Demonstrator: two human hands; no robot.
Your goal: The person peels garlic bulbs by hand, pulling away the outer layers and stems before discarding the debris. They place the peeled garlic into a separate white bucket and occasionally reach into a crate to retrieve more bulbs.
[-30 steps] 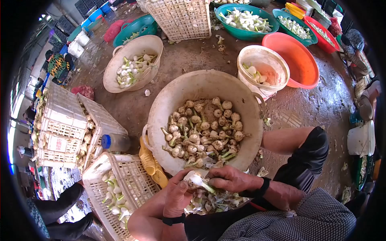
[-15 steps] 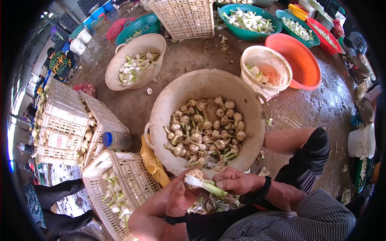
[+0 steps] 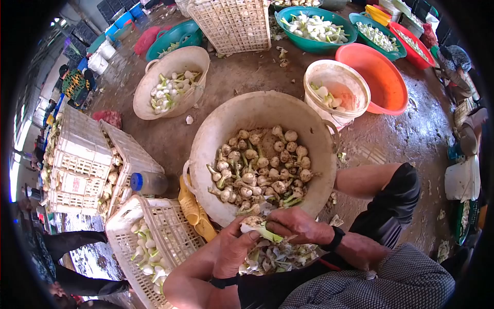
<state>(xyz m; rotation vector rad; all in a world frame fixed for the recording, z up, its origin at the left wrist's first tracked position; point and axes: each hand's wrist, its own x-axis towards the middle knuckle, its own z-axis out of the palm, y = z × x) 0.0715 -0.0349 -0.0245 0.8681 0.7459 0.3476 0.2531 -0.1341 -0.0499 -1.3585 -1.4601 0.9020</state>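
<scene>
The garlic bulb sits between both hands, just over the near rim of the big cream tub and above the lap. The left hand is closed round it from below, thumb on top, which steadies it. The right hand is clamped on the green stem end, fingers curled over it as if stripping the outer skin. Held there, the loosened leaves can drop straight onto the heap of peelings on the lap. The unpeeled, dirty bulbs lie within easy reach in the tub. White, cleaned bulbs lie in the white crate just beside the left forearm.

Half a second ago the stem stuck out long toward the right, with the right hand further along it. Now that hand has slid in close to the bulb, only a short green piece shows, and the bulb's brown, earthy end is turned out of sight.
</scene>
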